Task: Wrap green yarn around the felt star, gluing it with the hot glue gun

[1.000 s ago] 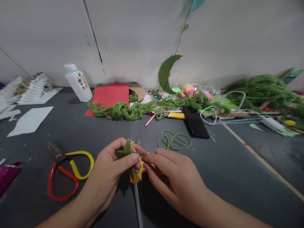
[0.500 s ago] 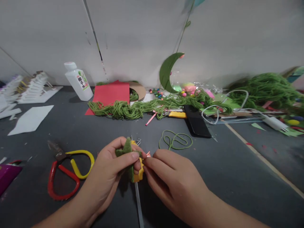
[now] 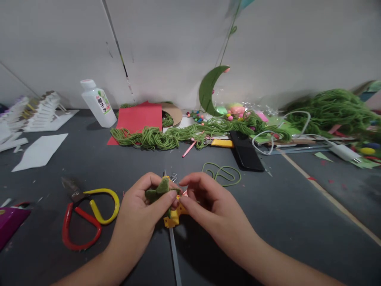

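My left hand (image 3: pixel 143 210) is closed around a small green yarn-wrapped star (image 3: pixel 162 186), thumb pressed on its face and points sticking out. Beside the star's right point is my right hand (image 3: pixel 211 210), its thumb and index fingertip apart; whether they touch the star or a strand is hard to see. A loose green yarn (image 3: pixel 223 174) curls on the table beyond my right hand. Under both hands lies a yellow plastic object (image 3: pixel 172 218), partly covered, with a thin grey metal strip (image 3: pixel 175 254) extending toward me.
Red-and-yellow-handled cutters (image 3: pixel 81 210) lie at left. Behind are a white bottle (image 3: pixel 99 105), red paper (image 3: pixel 139 117), a green yarn bundle (image 3: pixel 154 138), a yellow utility knife (image 3: pixel 222 143), a black phone (image 3: pixel 247 153) and a white charger (image 3: pixel 345 151). A green crescent (image 3: pixel 208 91) hangs at the wall.
My right thumb and index finger have parted from a pinch, and the hand has risen slightly. The star has tilted in my left hand. More of the yellow object shows.
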`<state>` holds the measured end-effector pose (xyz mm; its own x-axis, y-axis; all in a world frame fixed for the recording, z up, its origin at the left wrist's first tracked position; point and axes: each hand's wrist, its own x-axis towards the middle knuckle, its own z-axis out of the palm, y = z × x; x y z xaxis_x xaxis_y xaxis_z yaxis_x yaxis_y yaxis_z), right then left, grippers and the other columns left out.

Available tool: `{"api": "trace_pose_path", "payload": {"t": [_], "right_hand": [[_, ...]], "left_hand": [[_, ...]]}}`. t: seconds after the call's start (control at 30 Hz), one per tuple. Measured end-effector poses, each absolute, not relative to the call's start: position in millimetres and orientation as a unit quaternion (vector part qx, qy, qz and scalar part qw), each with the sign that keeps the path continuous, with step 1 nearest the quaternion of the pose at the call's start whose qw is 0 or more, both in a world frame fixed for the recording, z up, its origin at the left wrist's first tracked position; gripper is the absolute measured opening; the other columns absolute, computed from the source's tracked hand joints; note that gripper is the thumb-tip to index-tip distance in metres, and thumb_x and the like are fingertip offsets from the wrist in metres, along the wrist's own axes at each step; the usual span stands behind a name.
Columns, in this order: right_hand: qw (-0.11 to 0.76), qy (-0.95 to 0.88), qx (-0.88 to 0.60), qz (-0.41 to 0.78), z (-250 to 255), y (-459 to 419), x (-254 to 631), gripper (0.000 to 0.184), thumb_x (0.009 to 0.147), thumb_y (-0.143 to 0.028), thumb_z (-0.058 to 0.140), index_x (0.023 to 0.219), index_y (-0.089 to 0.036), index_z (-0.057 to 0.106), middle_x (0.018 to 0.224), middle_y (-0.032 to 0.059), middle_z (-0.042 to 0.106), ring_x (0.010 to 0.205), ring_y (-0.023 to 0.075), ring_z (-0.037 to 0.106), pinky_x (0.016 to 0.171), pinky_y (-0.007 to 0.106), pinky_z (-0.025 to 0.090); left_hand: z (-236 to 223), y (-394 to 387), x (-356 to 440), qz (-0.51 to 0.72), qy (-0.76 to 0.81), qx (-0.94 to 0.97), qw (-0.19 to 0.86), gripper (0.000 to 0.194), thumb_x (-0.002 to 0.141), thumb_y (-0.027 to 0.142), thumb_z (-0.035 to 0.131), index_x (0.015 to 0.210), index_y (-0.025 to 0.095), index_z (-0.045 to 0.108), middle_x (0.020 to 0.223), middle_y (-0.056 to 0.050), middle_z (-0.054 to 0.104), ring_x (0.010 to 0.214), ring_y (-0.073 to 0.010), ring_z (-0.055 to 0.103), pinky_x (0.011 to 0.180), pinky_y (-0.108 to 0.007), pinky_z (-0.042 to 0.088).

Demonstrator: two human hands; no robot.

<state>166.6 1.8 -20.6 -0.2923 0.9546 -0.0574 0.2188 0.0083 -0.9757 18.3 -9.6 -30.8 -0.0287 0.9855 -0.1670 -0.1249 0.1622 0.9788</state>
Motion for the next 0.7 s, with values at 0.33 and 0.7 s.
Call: {"api": "trace_pose_path", "payload": {"t": [0.33, 0.7], "right_hand": [[0.379, -0.756, -0.487, 0.217, -21.3, -0.2, 167.7, 0.008, 0.075, -0.015, 0.055, 0.073, -0.019, 0.062, 0.056, -0.0046, 0.054, 0.048, 0.0082, 0.048, 0.045, 0.018, 0.036], [0.331, -0.743, -0.478, 0.331, -13.2, 4.2, 174.6, 0.012, 0.078, -0.012, 0.057, 0.069, -0.019, 0.063, 0.056, -0.0046, 0.06, 0.05, 0.0088, 0.053, 0.049, 0.018, 0.039]], "left_hand": [[-29.7, -13.4, 24.1, 0.485, 0.468, 0.418, 0.609, 0.004, 0.082, 0.024, 0.058, 0.083, 0.021, 0.058, 0.08, 0.002, 0.063, 0.078, -0.0114, 0.057, 0.074, -0.021, 0.044], [-23.6, -2.8, 12.7, 0.423, 0.459, 0.412, 0.664, 0.009, 0.07, 0.02, 0.069, 0.075, 0.018, 0.062, 0.066, 0.001, 0.063, 0.063, -0.0114, 0.056, 0.062, -0.02, 0.044]]}}
